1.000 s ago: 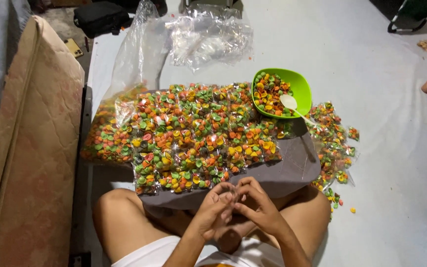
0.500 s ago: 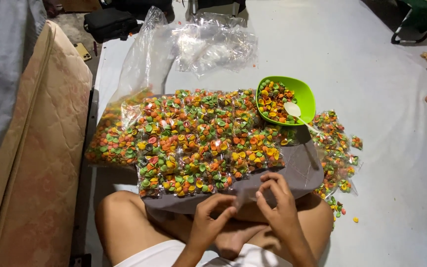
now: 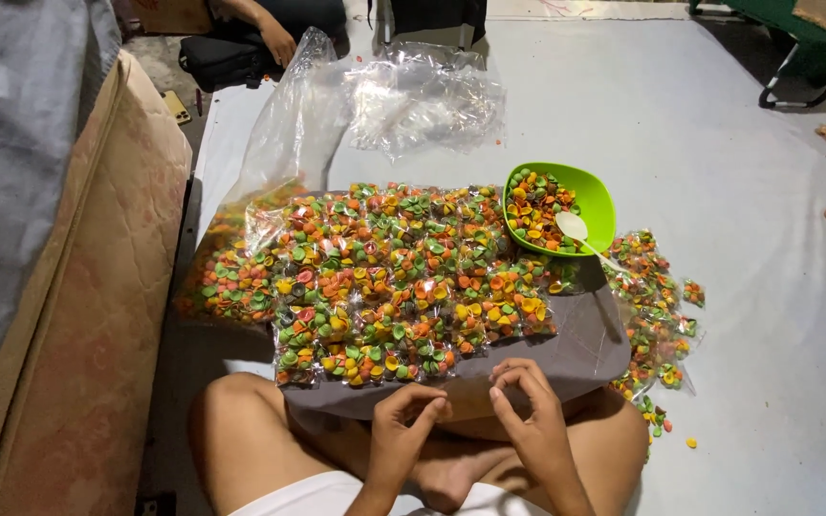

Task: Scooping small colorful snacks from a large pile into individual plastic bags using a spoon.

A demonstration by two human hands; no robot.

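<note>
Head view: two hands (image 3: pixel 470 420), fingers curled, seemingly empty, near one green bowl (image 3: pixel 566 205) and one spoon (image 3: pixel 576 229)

Pale grey floor sheet (image 3: pixel 719 124), worn mattress (image 3: pixel 97 315) at left — evenly lit

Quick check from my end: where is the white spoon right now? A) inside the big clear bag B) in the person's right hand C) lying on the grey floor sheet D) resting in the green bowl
D: the white spoon lies in the green bowl on the coloured snacks, with its handle over the rim; both hands are empty of it.
</note>
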